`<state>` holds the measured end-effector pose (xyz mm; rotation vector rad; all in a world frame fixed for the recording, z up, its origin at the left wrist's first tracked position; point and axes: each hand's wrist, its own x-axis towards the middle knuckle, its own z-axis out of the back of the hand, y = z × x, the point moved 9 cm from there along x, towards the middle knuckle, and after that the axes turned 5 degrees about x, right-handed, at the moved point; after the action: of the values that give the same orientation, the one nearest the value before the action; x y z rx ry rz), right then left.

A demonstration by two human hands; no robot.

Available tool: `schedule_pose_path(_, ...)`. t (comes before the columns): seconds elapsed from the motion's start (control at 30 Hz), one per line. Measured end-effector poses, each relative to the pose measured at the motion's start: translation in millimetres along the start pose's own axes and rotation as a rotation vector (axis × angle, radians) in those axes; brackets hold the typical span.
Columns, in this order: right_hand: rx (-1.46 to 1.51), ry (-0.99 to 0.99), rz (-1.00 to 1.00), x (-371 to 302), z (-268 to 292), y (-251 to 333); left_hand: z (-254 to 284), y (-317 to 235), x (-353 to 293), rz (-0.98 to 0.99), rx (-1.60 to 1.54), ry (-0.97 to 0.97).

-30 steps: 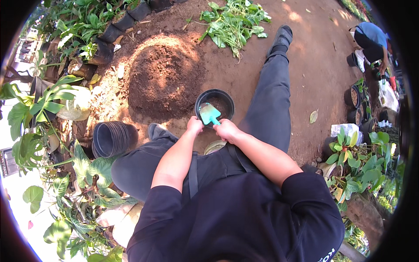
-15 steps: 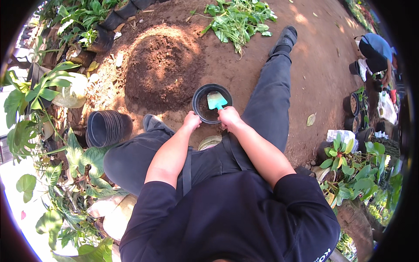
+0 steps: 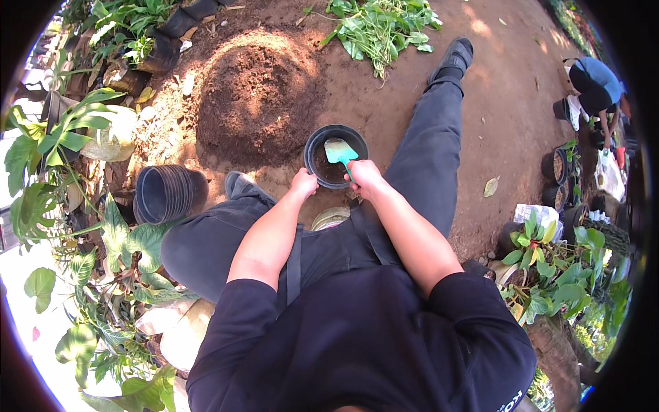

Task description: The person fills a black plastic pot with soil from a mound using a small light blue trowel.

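Note:
Between my legs is a round black plant pot (image 3: 362, 143) with some dark soil in its bottom. My left hand (image 3: 304, 183) is closed on the pot's near left rim. In my right hand (image 3: 366, 178) is the handle of a small turquoise hand trowel (image 3: 340, 152); its soil-smeared blade lies over the inside of the pot. Just beyond the pot, to the left, rises a mound of brown soil (image 3: 257, 103). A stack of nested black pots (image 3: 168, 195) lies on its side left of my bent knee.
Cut green leafy stems (image 3: 382, 31) lie on the dirt ground at the far side. Leafy plants (image 3: 147, 250) line the left. At right are potted plants (image 3: 542, 271) and several black pots (image 3: 553, 165). Another person in a blue top (image 3: 596, 81) bends over at the far right.
The trowel and my right hand have shifted slightly within and beside the pot, the blade tilting a little. My left hand keeps its hold on the rim.

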<state>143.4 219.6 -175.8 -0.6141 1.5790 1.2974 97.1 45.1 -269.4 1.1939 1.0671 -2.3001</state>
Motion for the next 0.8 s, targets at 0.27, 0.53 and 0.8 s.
schedule_pose_path(0.27, -0.288, 0.001, 0.065, 1.6, -14.6, -7.5, -1.2, -3.9, 1.2, -0.032, -0.011, 0.017)
schedule_pose_path(0.53, -0.5, -0.013, 0.148, -2.9, -24.8, -5.4, -6.2, 14.7, 15.2, -0.007, 0.013, 0.026)
schedule_pose_path(0.8, -0.476, 0.026, -0.002, -4.0, -17.8, -7.0, -20.5, 9.4, 8.3, 0.058, 0.101, 0.164)
